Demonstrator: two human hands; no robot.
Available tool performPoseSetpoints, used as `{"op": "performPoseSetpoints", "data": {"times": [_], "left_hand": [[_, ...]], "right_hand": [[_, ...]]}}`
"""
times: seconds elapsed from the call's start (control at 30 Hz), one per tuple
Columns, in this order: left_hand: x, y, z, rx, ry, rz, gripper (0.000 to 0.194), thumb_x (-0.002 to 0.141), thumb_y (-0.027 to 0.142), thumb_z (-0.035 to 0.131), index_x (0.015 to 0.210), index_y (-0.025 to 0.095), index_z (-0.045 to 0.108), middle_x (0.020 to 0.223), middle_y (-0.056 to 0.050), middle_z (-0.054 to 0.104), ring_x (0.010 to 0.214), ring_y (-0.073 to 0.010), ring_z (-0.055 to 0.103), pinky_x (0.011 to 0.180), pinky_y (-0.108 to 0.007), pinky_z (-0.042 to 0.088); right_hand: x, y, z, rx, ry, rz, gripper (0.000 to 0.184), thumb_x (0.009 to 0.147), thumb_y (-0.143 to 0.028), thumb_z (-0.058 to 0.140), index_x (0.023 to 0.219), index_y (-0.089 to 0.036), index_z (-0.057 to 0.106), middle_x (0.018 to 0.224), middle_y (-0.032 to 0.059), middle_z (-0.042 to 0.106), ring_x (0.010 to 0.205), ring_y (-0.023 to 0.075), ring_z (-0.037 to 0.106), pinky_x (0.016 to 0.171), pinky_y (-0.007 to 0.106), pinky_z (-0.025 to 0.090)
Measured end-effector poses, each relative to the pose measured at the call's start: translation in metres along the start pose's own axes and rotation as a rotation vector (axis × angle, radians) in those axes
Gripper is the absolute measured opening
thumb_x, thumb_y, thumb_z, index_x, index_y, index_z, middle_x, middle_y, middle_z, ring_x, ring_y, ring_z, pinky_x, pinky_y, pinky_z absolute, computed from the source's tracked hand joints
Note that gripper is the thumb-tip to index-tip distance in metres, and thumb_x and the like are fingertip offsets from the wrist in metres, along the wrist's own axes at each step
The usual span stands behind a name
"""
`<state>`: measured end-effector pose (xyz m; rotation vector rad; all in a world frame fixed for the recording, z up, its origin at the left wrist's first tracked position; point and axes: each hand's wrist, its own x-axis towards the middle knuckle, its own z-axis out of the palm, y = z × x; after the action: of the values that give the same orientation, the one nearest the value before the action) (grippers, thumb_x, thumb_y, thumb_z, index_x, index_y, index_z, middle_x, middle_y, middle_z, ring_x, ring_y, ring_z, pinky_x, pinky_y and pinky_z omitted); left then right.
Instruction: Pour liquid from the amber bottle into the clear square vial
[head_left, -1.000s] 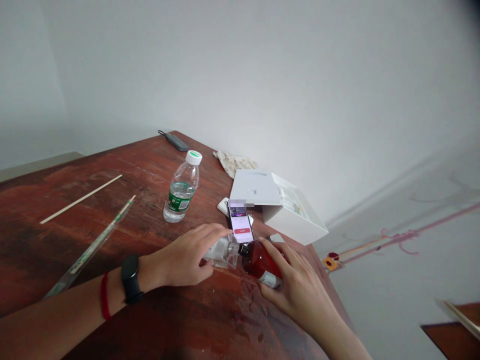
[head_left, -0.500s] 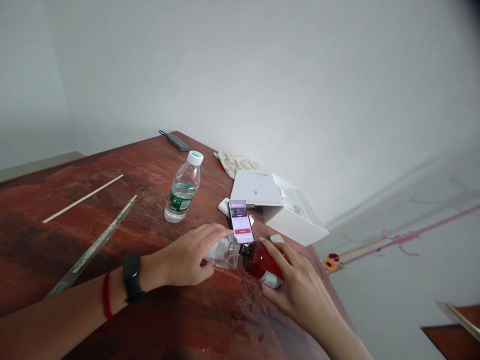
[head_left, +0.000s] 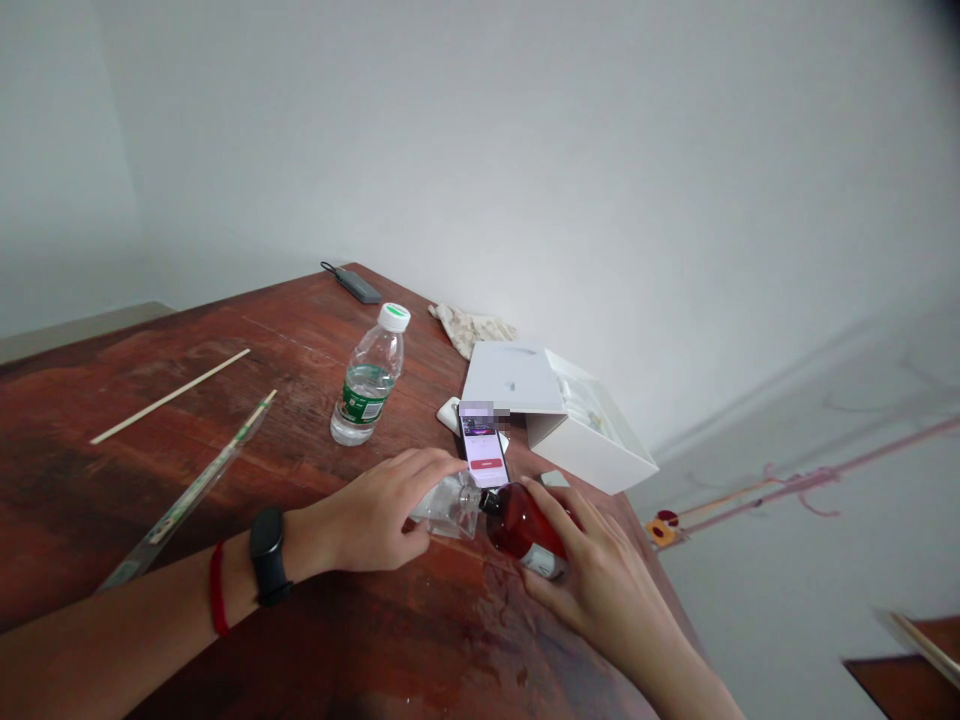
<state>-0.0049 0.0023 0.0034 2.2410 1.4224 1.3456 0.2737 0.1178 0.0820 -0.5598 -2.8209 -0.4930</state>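
My left hand (head_left: 375, 515) is closed around a small clear container (head_left: 450, 505) resting on the dark red wooden table (head_left: 225, 480). A black watch and a red band sit on that wrist. My right hand (head_left: 600, 575) grips a red bottle (head_left: 521, 528) with a white label, tilted so its dark neck meets the mouth of the clear container. A phone (head_left: 484, 455) with a lit screen stands just behind both.
A water bottle (head_left: 367, 378) with a white cap and green label stands behind my left hand. An open white box (head_left: 555, 405), a crumpled cloth (head_left: 471, 325) and a dark flat device (head_left: 352, 283) lie further back. A wooden stick (head_left: 169, 397) and wrapped chopsticks (head_left: 191, 490) lie left.
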Motion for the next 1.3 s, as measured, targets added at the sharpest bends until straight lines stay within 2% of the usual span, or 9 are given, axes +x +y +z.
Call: {"op": "performPoseSetpoints", "data": {"times": [0.17, 0.47, 0.7, 0.8, 1.3], "left_hand": [[0.0000, 0.0004, 0.0001, 0.000, 0.006, 0.000, 0.084, 0.076, 0.003, 0.058, 0.156, 0.022, 0.043, 0.150, -0.011, 0.060, 0.139, -0.0326, 0.057, 0.122, -0.051, 0.046], [-0.0007, -0.0005, 0.0011, 0.011, -0.002, 0.004, 0.083, 0.076, 0.004, 0.058, 0.156, 0.021, 0.043, 0.151, -0.012, 0.059, 0.140, -0.0325, 0.056, 0.122, -0.051, 0.045], [-0.0012, 0.0000, 0.0021, 0.013, 0.009, -0.002, 0.083, 0.076, 0.004, 0.057, 0.155, 0.022, 0.042, 0.149, -0.011, 0.060, 0.138, -0.0325, 0.057, 0.120, -0.051, 0.047], [-0.0011, 0.0008, 0.0019, 0.013, 0.007, -0.008, 0.083, 0.076, 0.004, 0.057, 0.155, 0.023, 0.042, 0.149, -0.011, 0.060, 0.137, -0.0328, 0.057, 0.120, -0.052, 0.047], [-0.0015, -0.0009, 0.0020, 0.002, 0.002, -0.014, 0.083, 0.077, 0.005, 0.059, 0.156, 0.023, 0.043, 0.149, -0.012, 0.060, 0.137, -0.0332, 0.058, 0.120, -0.051, 0.047]], "right_hand": [[0.0010, 0.0000, -0.0007, -0.007, 0.005, -0.017, 0.067, 0.090, -0.032, 0.068, 0.154, -0.020, 0.051, 0.139, 0.0210, 0.072, 0.109, 0.0356, 0.080, 0.082, 0.049, 0.070], [-0.0012, -0.0015, 0.0020, 0.002, 0.018, 0.032, 0.066, 0.088, -0.030, 0.069, 0.152, -0.020, 0.056, 0.137, 0.0194, 0.073, 0.111, 0.0365, 0.078, 0.085, 0.049, 0.069], [-0.0026, 0.0034, 0.0032, 0.023, -0.035, 0.007, 0.069, 0.090, -0.030, 0.069, 0.156, -0.022, 0.053, 0.141, 0.0192, 0.071, 0.112, 0.0364, 0.078, 0.085, 0.050, 0.068], [-0.0013, 0.0013, 0.0018, 0.029, -0.034, 0.039, 0.068, 0.090, -0.030, 0.070, 0.155, -0.022, 0.053, 0.142, 0.0194, 0.071, 0.113, 0.0366, 0.078, 0.087, 0.051, 0.068], [-0.0011, 0.0033, 0.0020, 0.038, -0.047, 0.009, 0.070, 0.092, -0.033, 0.071, 0.158, -0.022, 0.050, 0.141, 0.0192, 0.071, 0.112, 0.0367, 0.077, 0.085, 0.051, 0.068]]}}
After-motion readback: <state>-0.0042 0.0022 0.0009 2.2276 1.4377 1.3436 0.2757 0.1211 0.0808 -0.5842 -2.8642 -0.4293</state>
